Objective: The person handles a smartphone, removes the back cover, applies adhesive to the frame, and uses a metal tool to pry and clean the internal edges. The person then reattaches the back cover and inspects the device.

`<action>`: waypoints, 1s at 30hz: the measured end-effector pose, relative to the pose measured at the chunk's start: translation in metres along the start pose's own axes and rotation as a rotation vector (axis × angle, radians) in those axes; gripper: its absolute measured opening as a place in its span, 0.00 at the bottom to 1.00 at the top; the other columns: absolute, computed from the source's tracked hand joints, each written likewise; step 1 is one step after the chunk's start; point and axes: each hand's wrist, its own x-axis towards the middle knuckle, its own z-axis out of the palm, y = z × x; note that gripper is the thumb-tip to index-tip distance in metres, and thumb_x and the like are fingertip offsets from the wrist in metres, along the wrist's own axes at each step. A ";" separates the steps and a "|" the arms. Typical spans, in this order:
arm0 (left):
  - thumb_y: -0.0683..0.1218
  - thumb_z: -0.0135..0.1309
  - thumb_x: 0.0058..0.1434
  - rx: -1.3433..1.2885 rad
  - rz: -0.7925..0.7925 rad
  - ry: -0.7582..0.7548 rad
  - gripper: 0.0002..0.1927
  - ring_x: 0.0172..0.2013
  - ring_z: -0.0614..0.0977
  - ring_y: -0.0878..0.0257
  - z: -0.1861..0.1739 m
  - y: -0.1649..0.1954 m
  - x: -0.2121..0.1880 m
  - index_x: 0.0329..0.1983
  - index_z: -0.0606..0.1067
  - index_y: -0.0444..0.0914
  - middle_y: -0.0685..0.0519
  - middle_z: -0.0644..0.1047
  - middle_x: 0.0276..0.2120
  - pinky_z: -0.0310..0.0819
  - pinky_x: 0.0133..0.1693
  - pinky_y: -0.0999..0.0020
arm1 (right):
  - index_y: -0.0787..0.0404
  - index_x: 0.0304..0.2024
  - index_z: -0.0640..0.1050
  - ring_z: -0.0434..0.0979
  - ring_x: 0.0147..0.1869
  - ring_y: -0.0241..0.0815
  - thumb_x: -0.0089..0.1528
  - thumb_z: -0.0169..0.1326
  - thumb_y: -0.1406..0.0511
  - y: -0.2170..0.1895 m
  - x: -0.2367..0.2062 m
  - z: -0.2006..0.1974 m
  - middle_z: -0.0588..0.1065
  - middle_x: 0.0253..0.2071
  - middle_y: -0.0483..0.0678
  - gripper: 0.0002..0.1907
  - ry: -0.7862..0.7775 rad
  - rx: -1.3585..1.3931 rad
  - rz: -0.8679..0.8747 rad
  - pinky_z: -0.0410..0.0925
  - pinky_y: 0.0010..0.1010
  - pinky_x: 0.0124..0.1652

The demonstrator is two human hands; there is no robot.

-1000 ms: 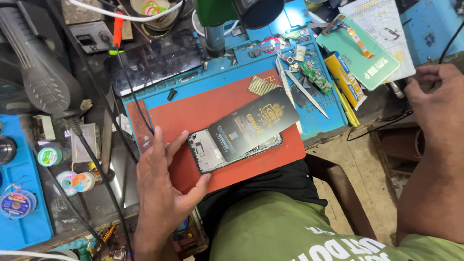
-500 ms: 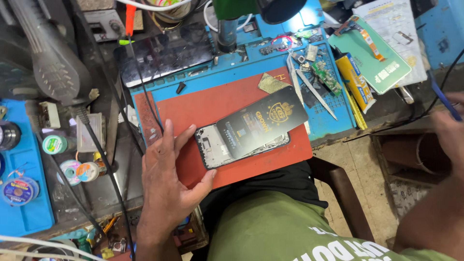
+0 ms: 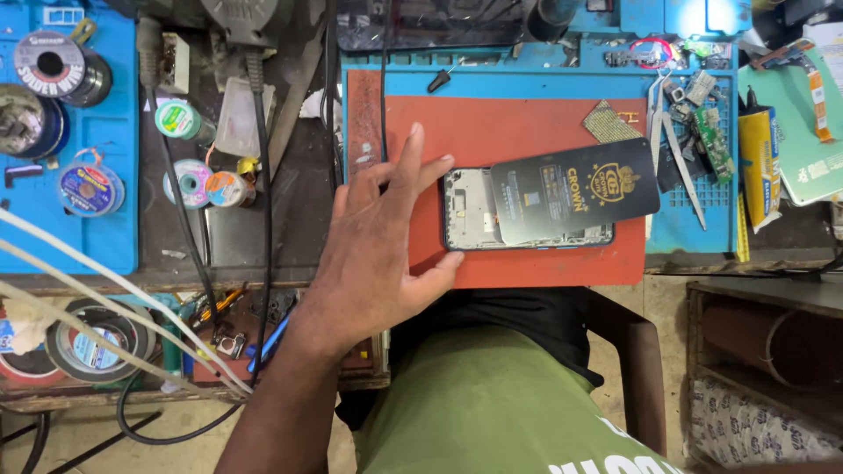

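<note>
red rubber mat (image 3: 527,123) covers the bench's middle, near its front edge. on it lies the opened phone (image 3: 470,211), a black card sleeve (image 3: 575,189) resting across it. the left hand (image 3: 382,254) lies flat, fingers spread, thumb and fingertips touching the phone's end, apparently to steady it, gripping nothing. the right hand is out of view.

Left hand (image 3: 384,241) spread flat on the red mat (image 3: 518,132), fingers (image 3: 406,154) splayed, thumb and forefinger touching the left end of an opened phone (image 3: 470,211). A black card with gold print (image 3: 575,189) lies tilted across the phone. Tweezers (image 3: 680,162) and small circuit boards (image 3: 713,140) rest on the blue mat (image 3: 694,224) to the right; solder spools (image 3: 189,184) sit on the bench (image 3: 299,202) to the left.
</note>
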 end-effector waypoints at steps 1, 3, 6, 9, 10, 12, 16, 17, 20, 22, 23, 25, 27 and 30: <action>0.49 0.70 0.51 -0.008 -0.001 0.003 0.62 0.64 0.68 0.49 -0.001 0.000 -0.001 0.78 0.39 0.35 0.51 0.72 0.68 0.57 0.64 0.47 | 0.63 0.65 0.65 0.80 0.32 0.42 0.68 0.48 0.70 0.001 -0.009 0.020 0.77 0.41 0.57 0.22 -0.121 0.077 0.035 0.73 0.32 0.31; 0.49 0.70 0.51 -0.022 0.006 0.008 0.63 0.64 0.68 0.49 -0.001 -0.001 -0.002 0.78 0.39 0.35 0.52 0.73 0.67 0.57 0.65 0.47 | 0.62 0.67 0.63 0.81 0.32 0.43 0.68 0.47 0.70 0.008 -0.023 0.061 0.78 0.42 0.57 0.24 -0.350 0.069 0.171 0.74 0.32 0.31; 0.52 0.72 0.50 -0.015 -0.010 -0.004 0.65 0.63 0.69 0.49 -0.001 -0.003 -0.006 0.78 0.39 0.36 0.53 0.73 0.66 0.58 0.64 0.47 | 0.61 0.68 0.61 0.82 0.32 0.43 0.67 0.46 0.70 0.021 -0.032 0.127 0.78 0.44 0.58 0.26 -0.592 -0.203 0.371 0.76 0.33 0.32; 0.52 0.73 0.49 -0.033 0.017 0.005 0.67 0.63 0.69 0.50 -0.002 -0.008 -0.011 0.78 0.38 0.35 0.51 0.72 0.67 0.59 0.63 0.48 | 0.55 0.80 0.49 0.77 0.24 0.40 0.69 0.46 0.68 0.019 -0.027 0.184 0.78 0.34 0.51 0.39 -0.710 -0.608 0.304 0.74 0.31 0.26; 0.51 0.73 0.49 -0.042 0.026 0.012 0.67 0.63 0.69 0.50 -0.002 -0.009 -0.013 0.78 0.37 0.35 0.51 0.72 0.67 0.59 0.63 0.48 | 0.57 0.78 0.51 0.77 0.23 0.41 0.67 0.46 0.69 0.016 -0.024 0.202 0.78 0.28 0.50 0.37 -0.705 -0.746 0.167 0.72 0.33 0.26; 0.50 0.73 0.48 -0.059 0.045 0.030 0.67 0.63 0.69 0.50 -0.003 -0.012 -0.016 0.78 0.36 0.35 0.50 0.72 0.66 0.60 0.64 0.48 | 0.59 0.75 0.54 0.78 0.22 0.46 0.65 0.47 0.70 0.013 -0.018 0.232 0.76 0.21 0.52 0.36 -0.690 -0.938 0.008 0.70 0.37 0.26; 0.49 0.73 0.48 -0.077 0.022 0.070 0.68 0.61 0.72 0.50 -0.003 -0.017 -0.021 0.78 0.36 0.33 0.51 0.74 0.64 0.61 0.64 0.50 | 0.63 0.75 0.54 0.77 0.27 0.59 0.64 0.47 0.72 0.009 -0.011 0.271 0.75 0.24 0.58 0.36 -0.672 -1.043 -0.197 0.68 0.47 0.31; 0.49 0.73 0.48 -0.092 0.020 0.077 0.69 0.61 0.72 0.50 -0.003 -0.018 -0.022 0.78 0.35 0.33 0.51 0.74 0.64 0.62 0.64 0.51 | 0.65 0.75 0.54 0.77 0.28 0.61 0.63 0.47 0.73 0.008 -0.011 0.276 0.75 0.26 0.59 0.36 -0.666 -1.039 -0.277 0.68 0.48 0.32; 0.49 0.74 0.47 -0.115 0.036 0.108 0.70 0.62 0.73 0.49 -0.004 -0.021 -0.023 0.77 0.34 0.31 0.50 0.75 0.62 0.61 0.65 0.50 | 0.63 0.74 0.53 0.77 0.26 0.63 0.62 0.49 0.71 0.007 -0.015 0.288 0.76 0.25 0.62 0.38 -0.670 -1.102 -0.004 0.67 0.51 0.28; 0.49 0.74 0.47 -0.118 0.032 0.118 0.71 0.62 0.72 0.48 -0.006 -0.023 -0.024 0.77 0.33 0.30 0.50 0.76 0.61 0.61 0.64 0.50 | 0.66 0.74 0.52 0.78 0.27 0.63 0.62 0.50 0.71 0.007 -0.020 0.294 0.76 0.26 0.63 0.39 -0.706 -1.080 -0.025 0.69 0.51 0.30; 0.50 0.74 0.46 -0.119 0.020 0.118 0.71 0.62 0.72 0.47 -0.006 -0.024 -0.024 0.76 0.33 0.30 0.49 0.76 0.61 0.61 0.63 0.50 | 0.68 0.73 0.52 0.78 0.27 0.63 0.62 0.50 0.71 0.006 -0.023 0.296 0.77 0.27 0.63 0.39 -0.725 -1.069 -0.038 0.69 0.52 0.31; 0.50 0.74 0.45 -0.126 0.006 0.118 0.72 0.62 0.72 0.47 -0.007 -0.025 -0.024 0.76 0.32 0.30 0.48 0.76 0.60 0.62 0.63 0.50 | 0.69 0.73 0.53 0.78 0.28 0.64 0.62 0.50 0.71 0.009 -0.025 0.300 0.77 0.27 0.63 0.38 -0.666 -1.064 -0.115 0.69 0.52 0.30; 0.49 0.74 0.44 -0.146 0.000 0.114 0.72 0.61 0.73 0.47 -0.007 -0.025 -0.024 0.76 0.32 0.30 0.48 0.76 0.61 0.61 0.63 0.49 | 0.69 0.73 0.54 0.77 0.29 0.64 0.63 0.49 0.71 0.009 -0.027 0.301 0.77 0.28 0.63 0.37 -0.643 -1.050 -0.154 0.68 0.51 0.31; 0.48 0.74 0.47 -0.144 0.029 0.145 0.72 0.63 0.73 0.47 -0.008 -0.027 -0.023 0.77 0.32 0.31 0.49 0.76 0.60 0.62 0.64 0.50 | 0.66 0.75 0.53 0.78 0.28 0.62 0.64 0.49 0.70 0.008 -0.027 0.301 0.77 0.26 0.60 0.38 -0.687 -1.053 -0.060 0.69 0.49 0.32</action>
